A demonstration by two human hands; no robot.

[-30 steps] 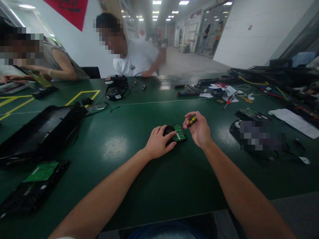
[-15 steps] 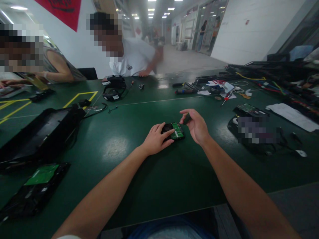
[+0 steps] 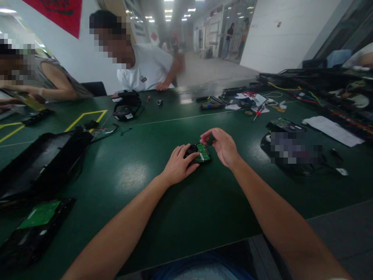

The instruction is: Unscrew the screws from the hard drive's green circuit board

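A hard drive [image 3: 204, 154] with a green circuit board facing up lies flat on the dark green table [image 3: 186, 210]. My left hand [image 3: 179, 165] grips its left end, fingers over the far side and thumb along the near edge. At the drive's far right corner, my right hand [image 3: 223, 146] is closed round a dark-handled tool [image 3: 211, 139]. The tool's lower end is too small to make out, so I cannot tell whether it touches the drive.
To the left are a long black housing [image 3: 43, 163] and a black unit with a green board [image 3: 39, 216]. A black device [image 3: 288, 151], a white cloth [image 3: 333, 130] and a red screwdriver [image 3: 257, 113] lie on the right. A person in white [image 3: 148, 64] leans at the far edge.
The whole view has swung slightly to the right. My right hand's fingertips have moved a little left over the drive's corner, while my left hand keeps its hold.
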